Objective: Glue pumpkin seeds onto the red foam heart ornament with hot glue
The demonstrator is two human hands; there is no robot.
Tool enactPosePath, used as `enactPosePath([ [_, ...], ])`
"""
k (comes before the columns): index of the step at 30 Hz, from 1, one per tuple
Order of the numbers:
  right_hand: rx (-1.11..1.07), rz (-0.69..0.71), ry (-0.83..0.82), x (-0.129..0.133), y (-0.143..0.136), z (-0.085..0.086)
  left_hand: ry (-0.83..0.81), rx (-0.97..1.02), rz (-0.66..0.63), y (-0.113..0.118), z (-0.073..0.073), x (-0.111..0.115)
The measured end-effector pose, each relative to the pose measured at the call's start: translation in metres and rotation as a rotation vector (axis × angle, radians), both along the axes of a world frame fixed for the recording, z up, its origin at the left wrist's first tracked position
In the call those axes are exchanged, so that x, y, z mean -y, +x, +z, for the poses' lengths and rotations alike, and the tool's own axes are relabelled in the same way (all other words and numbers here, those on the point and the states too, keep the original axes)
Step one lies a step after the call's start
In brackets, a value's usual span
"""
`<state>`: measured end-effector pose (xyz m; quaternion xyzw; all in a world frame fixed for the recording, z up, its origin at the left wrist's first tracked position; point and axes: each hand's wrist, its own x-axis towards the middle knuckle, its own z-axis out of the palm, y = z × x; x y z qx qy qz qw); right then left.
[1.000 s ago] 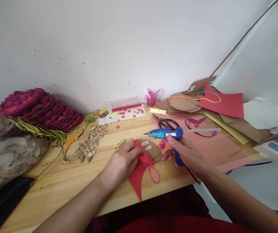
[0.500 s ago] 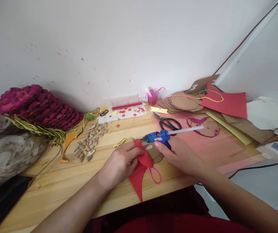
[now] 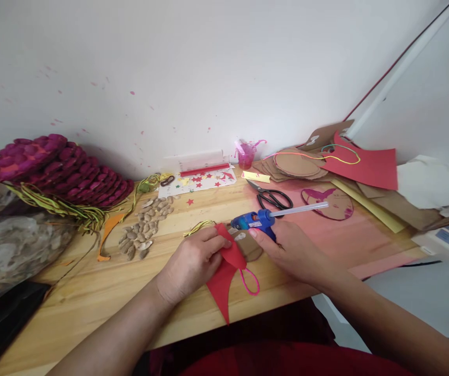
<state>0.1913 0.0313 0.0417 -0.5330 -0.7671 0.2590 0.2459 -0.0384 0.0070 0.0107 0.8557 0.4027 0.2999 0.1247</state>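
My right hand (image 3: 293,250) is wrapped round a blue hot glue gun (image 3: 256,221) with a long clear glue stick (image 3: 300,209) poking out of its back. The gun's nozzle end is at the top of a red paper piece (image 3: 221,292), close to my left fingers. My left hand (image 3: 195,257) pinches that red paper, which is folded over the edge of a brown cardboard piece (image 3: 252,249). A pink cord loop (image 3: 252,282) sticks out below the fold. Yellow-green string (image 3: 199,227) shows beyond my left knuckles. The nozzle tip is hard to make out.
Black-handled scissors (image 3: 273,198), a heart-marked cardboard oval (image 3: 328,203) and stacked cardboard ovals (image 3: 297,164) lie to the right. Left are pistachio-like shells (image 3: 140,230), magenta shell-covered discs (image 3: 63,167) and a plastic bag (image 3: 21,256). A pink paint cup (image 3: 246,155) stands by the wall.
Very little differs. Both hands, the glue gun and the red paper keep nearly the same places; the whole view has shifted slightly.
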Motion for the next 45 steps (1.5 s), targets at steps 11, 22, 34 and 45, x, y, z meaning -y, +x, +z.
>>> enactPosePath([
  [11, 0.139, 0.063, -0.093, 0.010, 0.010, 0.009, 0.017, 0.029, -0.003, 0.000, 0.003, -0.001],
  [22, 0.227, 0.051, -0.148, 0.026, 0.024, 0.016, 0.026, 0.041, 0.028, 0.003, 0.005, 0.000],
  [34, 0.284, 0.039, -0.183, 0.041, 0.032, 0.017, 0.062, 0.060, 0.040, 0.003, 0.001, -0.001],
  [45, 0.253, 0.051, -0.126, 0.055, 0.039, 0.020, 0.083, 0.058, 0.059, 0.003, -0.001, -0.001],
])
